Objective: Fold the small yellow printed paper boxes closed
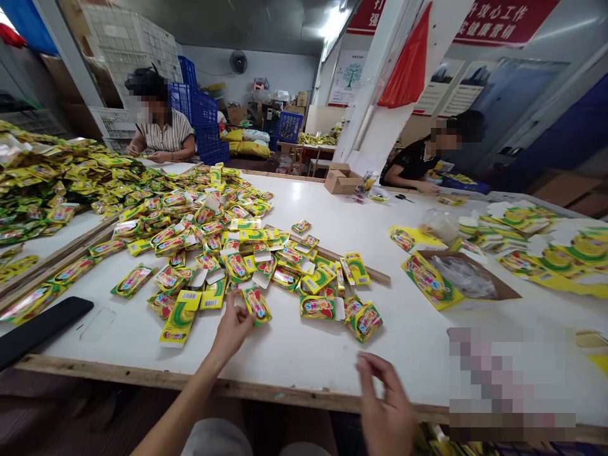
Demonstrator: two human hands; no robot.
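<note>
My left hand (232,326) reaches onto the white table (304,345) and pinches the near edge of a small yellow-green packet (257,304) at the front of a big scatter of similar packets (209,240). My right hand (387,408) hovers at the table's near edge with fingers loosely spread and nothing in it. The closest packets to it are a green one (365,321) and a flat one (317,307).
A black phone (40,326) lies at the near left. An open brown box with clear bags (468,275) and stacks of yellow cards (560,253) sit at right. Two people sit at the far side. A small cardboard box (341,178) stands at the back.
</note>
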